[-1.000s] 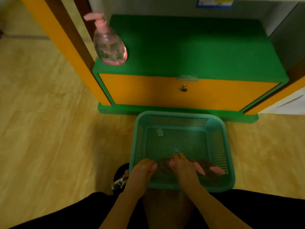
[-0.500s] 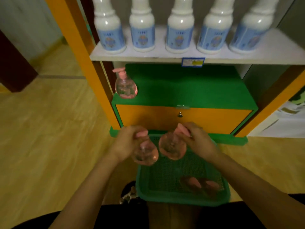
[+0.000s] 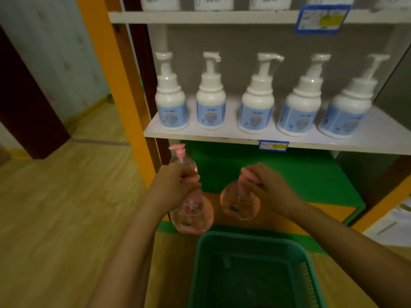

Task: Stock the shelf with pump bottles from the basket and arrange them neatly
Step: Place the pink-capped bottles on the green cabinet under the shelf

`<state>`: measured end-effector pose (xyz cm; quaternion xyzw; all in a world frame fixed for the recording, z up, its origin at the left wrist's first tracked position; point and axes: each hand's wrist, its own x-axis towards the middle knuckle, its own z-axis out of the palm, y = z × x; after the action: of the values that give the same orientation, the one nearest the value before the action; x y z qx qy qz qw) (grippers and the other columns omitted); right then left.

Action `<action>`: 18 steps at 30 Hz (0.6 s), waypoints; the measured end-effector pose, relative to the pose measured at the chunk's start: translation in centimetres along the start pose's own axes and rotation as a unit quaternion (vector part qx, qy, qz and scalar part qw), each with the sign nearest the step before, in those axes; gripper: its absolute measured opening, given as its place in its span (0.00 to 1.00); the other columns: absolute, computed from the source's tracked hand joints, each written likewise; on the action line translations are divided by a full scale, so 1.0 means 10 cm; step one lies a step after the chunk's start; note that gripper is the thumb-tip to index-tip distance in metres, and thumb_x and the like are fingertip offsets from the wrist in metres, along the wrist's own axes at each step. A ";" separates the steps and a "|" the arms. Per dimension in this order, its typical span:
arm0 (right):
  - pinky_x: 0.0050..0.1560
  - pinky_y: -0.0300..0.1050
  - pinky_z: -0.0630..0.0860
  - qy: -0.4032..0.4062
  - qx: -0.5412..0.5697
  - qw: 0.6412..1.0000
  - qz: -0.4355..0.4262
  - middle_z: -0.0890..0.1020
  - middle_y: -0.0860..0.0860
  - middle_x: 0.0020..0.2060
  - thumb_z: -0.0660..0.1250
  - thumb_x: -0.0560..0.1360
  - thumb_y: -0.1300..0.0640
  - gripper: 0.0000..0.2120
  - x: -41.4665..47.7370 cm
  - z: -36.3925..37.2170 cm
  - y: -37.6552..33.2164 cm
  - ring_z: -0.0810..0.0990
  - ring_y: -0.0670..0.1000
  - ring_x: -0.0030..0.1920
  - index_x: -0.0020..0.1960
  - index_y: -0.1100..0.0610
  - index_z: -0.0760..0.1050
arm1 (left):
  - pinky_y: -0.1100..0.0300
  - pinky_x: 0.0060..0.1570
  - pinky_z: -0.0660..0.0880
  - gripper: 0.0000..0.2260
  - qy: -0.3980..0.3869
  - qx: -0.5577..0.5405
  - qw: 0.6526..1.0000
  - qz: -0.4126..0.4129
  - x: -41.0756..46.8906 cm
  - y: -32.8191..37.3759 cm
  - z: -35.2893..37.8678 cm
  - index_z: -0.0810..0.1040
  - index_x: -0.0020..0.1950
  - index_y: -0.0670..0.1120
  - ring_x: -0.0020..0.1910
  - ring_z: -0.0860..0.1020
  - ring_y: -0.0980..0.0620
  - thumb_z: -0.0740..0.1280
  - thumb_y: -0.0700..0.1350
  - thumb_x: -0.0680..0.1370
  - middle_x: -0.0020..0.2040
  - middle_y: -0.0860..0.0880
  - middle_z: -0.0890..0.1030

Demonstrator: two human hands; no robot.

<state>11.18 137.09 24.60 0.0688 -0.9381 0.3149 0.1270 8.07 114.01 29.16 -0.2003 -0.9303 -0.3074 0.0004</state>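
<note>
While both arms reach forward over the green basket [image 3: 251, 258] on the floor, each of the hands is closed around the pump top of a clear pink bottle. The left hand [image 3: 172, 188] grips the neck of the left bottle [image 3: 192, 213], whose round body hangs below the fingers, just above the basket's far left corner. The right hand [image 3: 270, 188] pinches the pink pump of the right bottle [image 3: 239, 202], which hangs a little higher and just beside the first, the two bodies near but apart. Behind the left hand, a third pink bottle [image 3: 183, 160] stands upright at the left end of the green shelf [image 3: 289, 174], close to the orange post [image 3: 115, 85]. That shelf sits above an orange drawer front, partly hidden by the hands. One level up, a white shelf [image 3: 222, 135] carries five white pump bottles [image 3: 258, 107] with blue labels, set in a row with gaps between them. A blue and yellow price tag [image 3: 274, 146] is fixed to its front edge. Inside the basket the view is too dark to tell what lies there
</note>
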 end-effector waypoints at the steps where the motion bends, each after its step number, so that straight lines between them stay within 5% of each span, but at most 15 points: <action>1: 0.43 0.34 0.64 0.002 -0.001 1.000 0.000 0.71 0.41 0.40 0.63 0.75 0.51 0.12 0.08 0.07 0.02 0.71 0.47 0.44 0.54 0.58 0.73 | 0.62 0.42 0.64 0.12 -0.001 -0.002 1.000 -0.002 0.04 -0.02 0.01 0.80 0.56 0.46 0.43 0.73 0.53 0.68 0.45 0.73 0.51 0.45 0.82; 4: 0.48 0.43 0.67 0.006 -0.010 1.000 0.003 0.76 0.54 0.50 0.62 0.76 0.55 0.12 0.34 0.30 0.08 0.73 0.50 0.48 0.57 0.60 0.72 | 0.62 0.42 0.67 0.13 0.006 -0.015 1.000 -0.011 0.13 -0.10 0.03 0.80 0.56 0.47 0.46 0.76 0.51 0.68 0.46 0.73 0.52 0.45 0.82; 8: 0.51 0.42 0.68 -0.001 -0.010 1.000 0.015 0.75 0.58 0.56 0.59 0.78 0.58 0.13 0.65 0.51 0.09 0.75 0.55 0.53 0.60 0.61 0.71 | 0.63 0.39 0.66 0.11 0.034 -0.032 0.999 -0.011 0.24 -0.15 -0.02 0.80 0.55 0.46 0.45 0.76 0.50 0.68 0.44 0.74 0.49 0.45 0.82; 15: 0.52 0.44 0.71 -0.005 -0.039 0.999 0.024 0.76 0.58 0.56 0.59 0.77 0.60 0.10 1.05 0.63 0.15 0.75 0.56 0.54 0.56 0.61 0.72 | 0.63 0.39 0.68 0.09 0.070 -0.068 0.995 -0.027 0.36 -0.12 -0.14 0.81 0.53 0.45 0.44 0.75 0.52 0.67 0.44 0.74 0.45 0.49 0.79; 18: 0.51 0.48 0.72 -0.018 -0.042 0.999 0.019 0.76 0.58 0.53 0.58 0.77 0.59 0.09 1.14 0.68 0.20 0.75 0.57 0.52 0.53 0.62 0.72 | 0.59 0.47 0.69 0.10 0.077 -0.077 0.993 -0.042 0.39 -0.12 -0.14 0.80 0.54 0.45 0.51 0.76 0.49 0.67 0.44 0.74 0.50 0.48 0.79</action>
<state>-1.52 134.00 21.46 0.0508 -0.9538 0.2762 0.1065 3.83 113.78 30.13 -0.1359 -0.9086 -0.3925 0.0431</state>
